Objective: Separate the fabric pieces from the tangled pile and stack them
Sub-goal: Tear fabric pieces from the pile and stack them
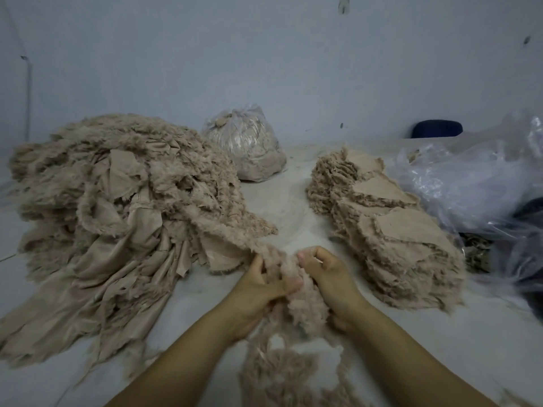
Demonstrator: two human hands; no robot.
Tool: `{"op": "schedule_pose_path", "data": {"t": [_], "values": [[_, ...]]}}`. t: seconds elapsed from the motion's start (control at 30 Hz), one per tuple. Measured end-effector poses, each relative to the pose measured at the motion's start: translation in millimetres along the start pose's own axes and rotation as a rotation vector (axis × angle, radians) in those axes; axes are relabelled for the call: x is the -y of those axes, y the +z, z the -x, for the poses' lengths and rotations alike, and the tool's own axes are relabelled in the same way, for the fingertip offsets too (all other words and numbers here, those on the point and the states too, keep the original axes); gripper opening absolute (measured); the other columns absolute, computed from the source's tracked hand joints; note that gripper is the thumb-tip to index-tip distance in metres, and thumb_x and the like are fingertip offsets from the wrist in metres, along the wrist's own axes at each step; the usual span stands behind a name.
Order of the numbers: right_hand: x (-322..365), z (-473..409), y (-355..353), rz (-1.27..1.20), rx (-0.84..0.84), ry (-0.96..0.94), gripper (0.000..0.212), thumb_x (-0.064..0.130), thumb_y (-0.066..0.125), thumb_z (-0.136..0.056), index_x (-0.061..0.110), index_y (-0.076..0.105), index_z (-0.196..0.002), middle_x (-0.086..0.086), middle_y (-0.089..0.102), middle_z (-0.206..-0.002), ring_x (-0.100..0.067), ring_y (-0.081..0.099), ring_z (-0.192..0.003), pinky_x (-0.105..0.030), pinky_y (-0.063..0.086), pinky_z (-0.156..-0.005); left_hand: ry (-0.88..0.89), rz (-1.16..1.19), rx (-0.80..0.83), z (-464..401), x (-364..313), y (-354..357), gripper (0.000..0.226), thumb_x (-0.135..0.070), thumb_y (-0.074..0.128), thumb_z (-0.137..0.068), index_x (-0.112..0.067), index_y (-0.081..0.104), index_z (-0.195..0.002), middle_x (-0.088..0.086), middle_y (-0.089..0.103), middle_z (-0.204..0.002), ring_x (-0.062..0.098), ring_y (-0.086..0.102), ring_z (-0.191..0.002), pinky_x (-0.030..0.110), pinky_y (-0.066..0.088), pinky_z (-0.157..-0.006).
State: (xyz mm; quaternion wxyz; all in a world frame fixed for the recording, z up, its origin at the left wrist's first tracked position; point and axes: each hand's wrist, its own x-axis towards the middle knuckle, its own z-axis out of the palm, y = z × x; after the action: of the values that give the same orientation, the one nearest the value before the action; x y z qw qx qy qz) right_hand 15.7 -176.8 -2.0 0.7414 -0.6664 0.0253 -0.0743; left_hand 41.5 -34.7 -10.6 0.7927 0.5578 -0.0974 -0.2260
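Your left hand and right hand both clench the same fuzzy beige fabric piece, fingers curled round it, hands nearly touching. The left thumb lies on top of the fabric; the right hand's fingers are folded in, knuckles up. The piece bunches between the two grips and hangs down toward you, ending in a loose fluffy clump below your wrists. Its far end runs up and left from your left grip into the pile.

Tangled pile: left of your grips and beyond, big, heaped, mixed smooth and fuzzy faces, frayed edges, spread on the table. It touches the piece you hold.

Stack: right of your right grip, just beside it, apart from the hand. Flat pieces layered, smooth side up, in a long leaning row that runs away from you.

Beyond the grips, between pile and stack at the far edge, a clear bag full of beige scraps. Right of the stack, crumpled clear plastic, touching the stack's far side. A dark blue thing is behind it by the wall; can't tell what it is.
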Motion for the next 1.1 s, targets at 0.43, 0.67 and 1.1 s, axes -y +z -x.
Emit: {"op": "schedule_pose_path", "data": {"t": [0.43,0.67,1.1], "values": [[-11,-10,-8,0.122,-0.300,-0.075,0.015,0.022,0.055,-0.096,0.014,0.055,-0.083,-0.004,0.060,-0.078,-0.015,0.057,-0.071,-0.029,0.045,-0.068,0.280,-0.799,-0.732,-6,-10,-36,0.041,-0.031,0.072,-0.079,-0.017,0.034,-0.081,0.001,0.040,-0.075,0.016,0.040,-0.063,0.028,0.033,-0.053],[-6,1,6,0.098,0.012,-0.258,0.009,0.013,0.066,-0.087,0.009,0.071,-0.080,0.004,0.070,-0.076,-0.007,0.063,-0.073,-0.020,0.050,-0.069,0.751,-0.754,-0.172,9,-3,-4,0.035,-0.039,0.055,-0.080,-0.029,0.042,-0.112,-0.003,0.053,-0.111,0.001,0.052,-0.105,0.010,0.040,-0.089],[-15,5,11,0.169,0.176,-0.030,0.026,0.028,0.059,-0.094,0.017,0.055,-0.070,0.010,0.053,-0.056,-0.006,0.047,-0.054,-0.018,0.040,-0.051,0.230,-0.325,-0.340,-2,-9,-1,0.027,-0.023,0.048,-0.097,-0.010,0.057,-0.076,0.008,0.063,-0.070,0.020,0.060,-0.065,0.033,0.051,-0.062]]}}
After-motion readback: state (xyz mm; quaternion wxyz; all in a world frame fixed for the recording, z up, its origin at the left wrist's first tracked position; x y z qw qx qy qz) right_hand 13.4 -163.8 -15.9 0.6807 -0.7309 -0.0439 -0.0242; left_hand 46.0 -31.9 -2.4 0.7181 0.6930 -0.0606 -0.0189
